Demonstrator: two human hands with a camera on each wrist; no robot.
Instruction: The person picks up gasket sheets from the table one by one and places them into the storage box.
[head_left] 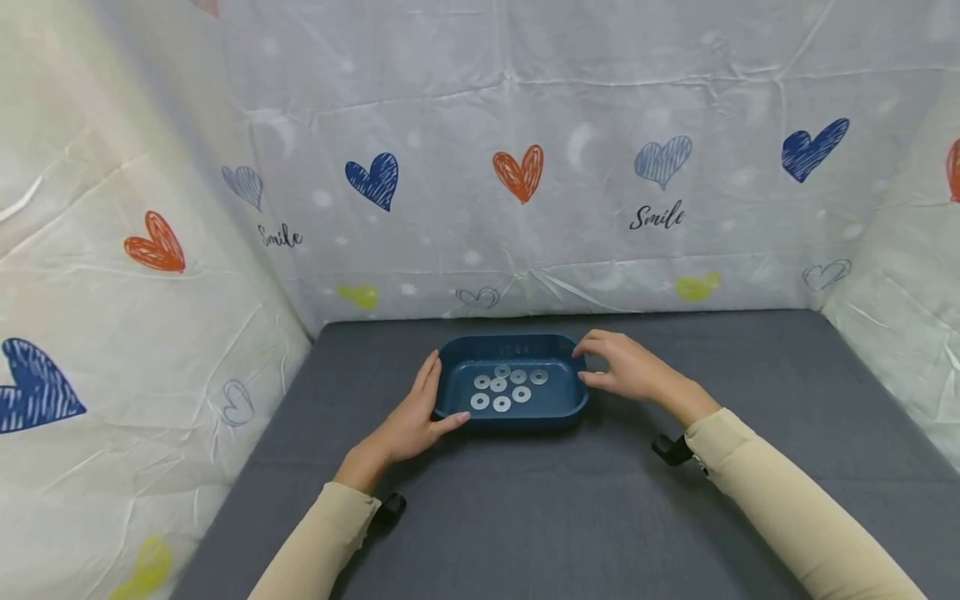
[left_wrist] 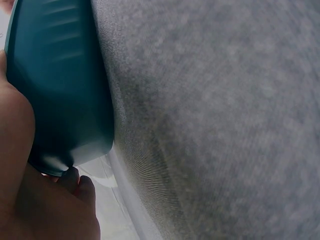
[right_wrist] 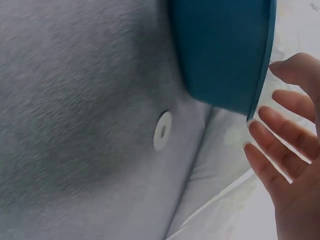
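A dark blue rectangular plastic tub (head_left: 512,423) sits on the table with several flat pale washers (head_left: 501,404) lying spread on its bottom. At its left end, my left hand (head_left: 408,421) holds the tub, thumb on the front rim and fingers along the left side. The left wrist view shows fingertips (left_wrist: 82,187) curled at the tub's edge. My right hand (head_left: 626,367) is at the right end, fingers spread and slightly bent, fingertips right at the rim and nothing between them. One more washer (right_wrist: 162,131) lies on the table beside the tub, mostly hidden under the right hand in the head view.
A grey cloth covers the table (head_left: 562,517). Behind it and at both sides hang pale curtains (head_left: 450,100) printed with hearts. Black wrist straps (head_left: 672,450) show at both sleeves.
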